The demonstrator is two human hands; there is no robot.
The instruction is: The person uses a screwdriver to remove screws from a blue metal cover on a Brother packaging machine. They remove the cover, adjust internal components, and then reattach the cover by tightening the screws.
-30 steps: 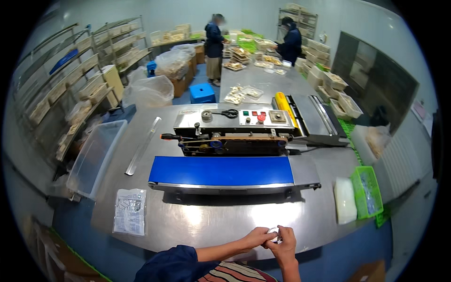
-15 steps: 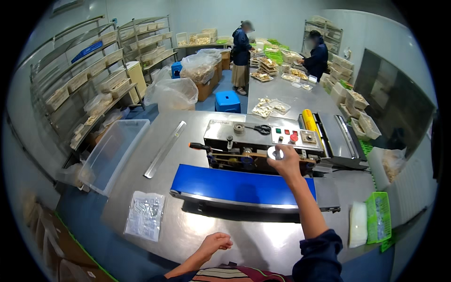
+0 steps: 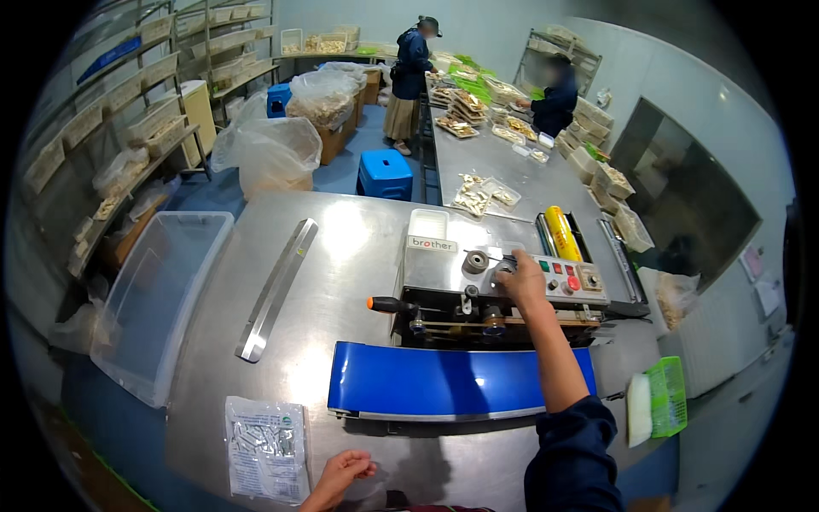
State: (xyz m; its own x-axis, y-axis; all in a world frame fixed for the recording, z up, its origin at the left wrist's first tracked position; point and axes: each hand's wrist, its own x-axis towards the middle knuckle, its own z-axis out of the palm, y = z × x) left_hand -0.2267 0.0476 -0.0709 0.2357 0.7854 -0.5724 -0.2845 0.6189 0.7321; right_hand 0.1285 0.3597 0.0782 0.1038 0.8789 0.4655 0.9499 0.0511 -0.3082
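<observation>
A band sealing machine (image 3: 435, 277) with a blue conveyor belt (image 3: 409, 380) stands on the steel table. On the machine's top, my right hand (image 3: 524, 280) is closed, its fingers curled round a small round metal piece (image 3: 505, 267) that they partly cover. Beside it lies another metal ring (image 3: 476, 261). The scissors there are mostly hidden by my hand. My left hand (image 3: 344, 469) hangs low over the table's near edge, fingers loosely curled with nothing seen in them. Closest to it is a clear packet (image 3: 266, 448) of small white pieces.
A metal strip (image 3: 277, 290) lies left of the machine, a clear plastic bin (image 3: 162, 299) beyond it. An orange-tipped handle (image 3: 386, 305) juts from the machine. A yellow roll (image 3: 563, 233) sits behind, a green basket (image 3: 667, 397) at right. Two people work at the far table (image 3: 546, 183).
My right hand has moved from the machine's front edge back onto its top, carrying the round piece. My left hand stays low, loosely curled. The whole view has shifted.
</observation>
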